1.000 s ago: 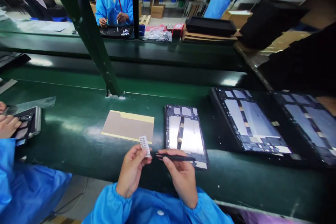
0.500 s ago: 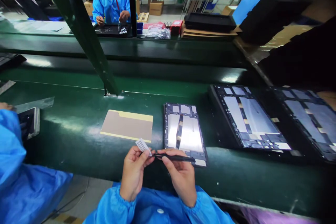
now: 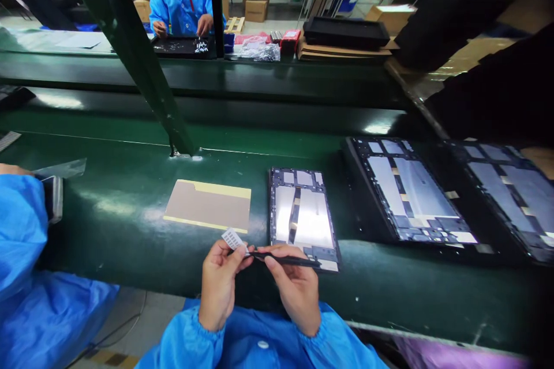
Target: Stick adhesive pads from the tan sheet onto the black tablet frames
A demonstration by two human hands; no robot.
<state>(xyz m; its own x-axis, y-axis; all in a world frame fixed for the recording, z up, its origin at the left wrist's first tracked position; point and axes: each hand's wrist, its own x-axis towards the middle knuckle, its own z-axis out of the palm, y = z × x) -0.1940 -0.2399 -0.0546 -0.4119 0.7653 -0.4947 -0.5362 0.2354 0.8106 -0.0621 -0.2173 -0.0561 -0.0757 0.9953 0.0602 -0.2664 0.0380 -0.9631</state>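
My left hand (image 3: 221, 279) pinches a small white sheet of dark stickers (image 3: 234, 239) between thumb and fingers. In my right hand (image 3: 296, 285) is a pair of black tweezers (image 3: 288, 259), held nearly level with the tip pointing left at the sheet's lower corner. Whether the tip grips a sticker is too small to tell. Just behind my right hand lies an opened tablet (image 3: 302, 207), its silvery inside facing up and its near edge partly covered by my fingers. A grey-brown sheet with yellow edges (image 3: 209, 206) lies flat beyond my left hand.
More opened tablets (image 3: 415, 190) lie on black trays at the right. A green slanted post (image 3: 142, 69) rises from the green bench (image 3: 108, 242). At the left, a co-worker's blue sleeve (image 3: 21, 225) reaches over the bench. Another person (image 3: 182, 0) works across at a black tray.
My hands keep nearly the same pose with the sticker sheet and tweezers. The co-worker's sleeve at the left has moved right, covering more of the device there. The view has shifted slightly.
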